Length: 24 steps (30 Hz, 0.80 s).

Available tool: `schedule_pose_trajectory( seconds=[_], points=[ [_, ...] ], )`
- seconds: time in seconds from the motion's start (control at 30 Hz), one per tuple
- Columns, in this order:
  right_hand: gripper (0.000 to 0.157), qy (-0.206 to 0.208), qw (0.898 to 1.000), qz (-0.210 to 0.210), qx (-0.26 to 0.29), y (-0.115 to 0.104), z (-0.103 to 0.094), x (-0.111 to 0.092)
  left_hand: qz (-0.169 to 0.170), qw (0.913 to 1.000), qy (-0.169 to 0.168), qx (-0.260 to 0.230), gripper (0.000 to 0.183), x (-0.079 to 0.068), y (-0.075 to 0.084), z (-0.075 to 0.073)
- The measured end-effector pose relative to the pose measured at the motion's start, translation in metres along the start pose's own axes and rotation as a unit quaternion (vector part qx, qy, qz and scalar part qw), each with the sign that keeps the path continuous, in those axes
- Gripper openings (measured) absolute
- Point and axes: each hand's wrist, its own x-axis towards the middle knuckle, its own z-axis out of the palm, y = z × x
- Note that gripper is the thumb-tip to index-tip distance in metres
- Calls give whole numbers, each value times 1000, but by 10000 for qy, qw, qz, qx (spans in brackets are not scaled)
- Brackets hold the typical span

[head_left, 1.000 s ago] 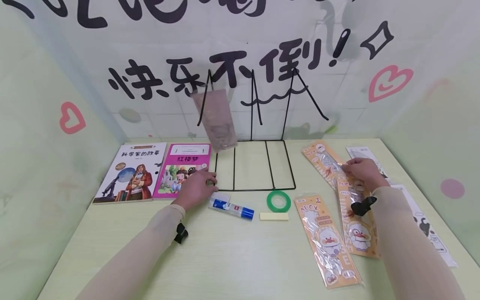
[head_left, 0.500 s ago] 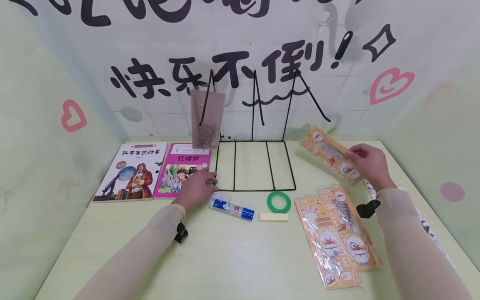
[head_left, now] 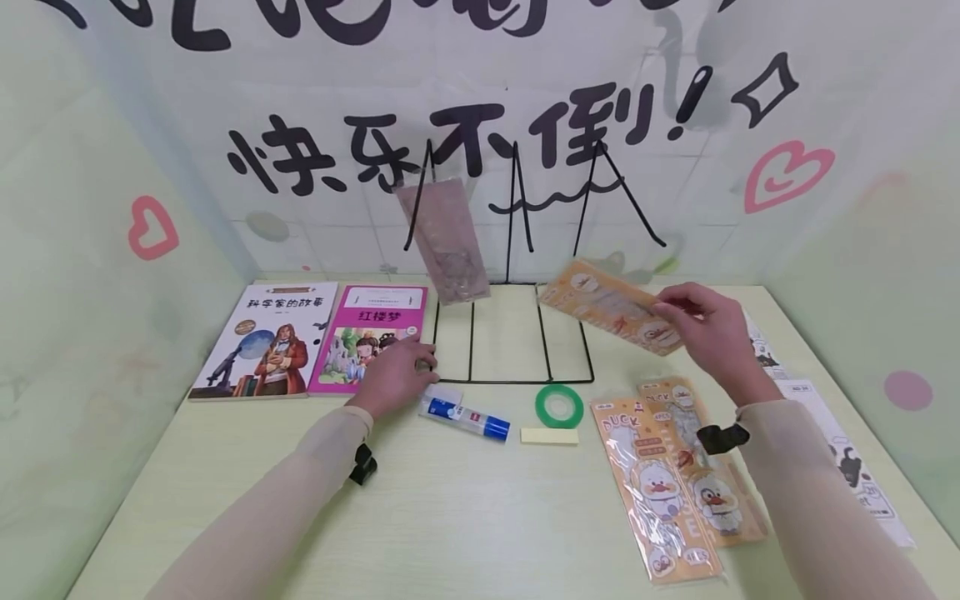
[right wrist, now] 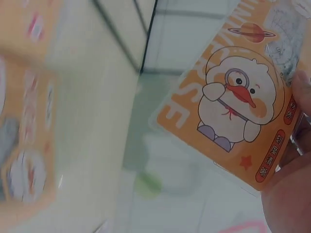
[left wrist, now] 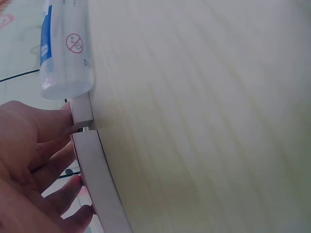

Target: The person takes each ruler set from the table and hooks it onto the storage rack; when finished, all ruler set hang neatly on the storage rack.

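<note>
My right hand [head_left: 708, 333] pinches the right end of an orange duck-print stationery packet [head_left: 611, 308], held tilted near the right side of a black wire rack [head_left: 510, 382]. The right wrist view shows its cartoon duck face [right wrist: 238, 92] and the thumb at its edge. My left hand [head_left: 393, 375] rests between a pink book [head_left: 378, 317] and the rack's front left corner. In the left wrist view its fingertips lie by the book's edge [left wrist: 99, 179], with the thumb at a small white block [left wrist: 81, 110]. From the rack's left hook hangs a pinkish-brown packet [head_left: 450, 242], slanting.
Two more duck packets [head_left: 660, 492] lie at the right front, partly overlapping. White packets [head_left: 847, 442] lie behind the right forearm. A glue stick [head_left: 467, 418], green tape roll [head_left: 559, 407] and pale yellow strip [head_left: 550, 437] lie before the rack. A white book [head_left: 266, 342] is far left.
My right hand has lifted the duck packet off the right side of the table and carried it left toward the rack. The hanging packet swings. My left hand stays in place.
</note>
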Motion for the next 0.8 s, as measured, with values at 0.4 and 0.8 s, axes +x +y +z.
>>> schedule_pose_trajectory(
  seconds=[0.4,0.8],
  points=[
    [11,-843,9731,-692,2032,-80,59,-2,25,10000,-23,76,19,0,1,-1],
    [19,-975,9476,-152,3039,-112,103,6,-55,10000,-32,15,17,1,-3,1]
  ],
)
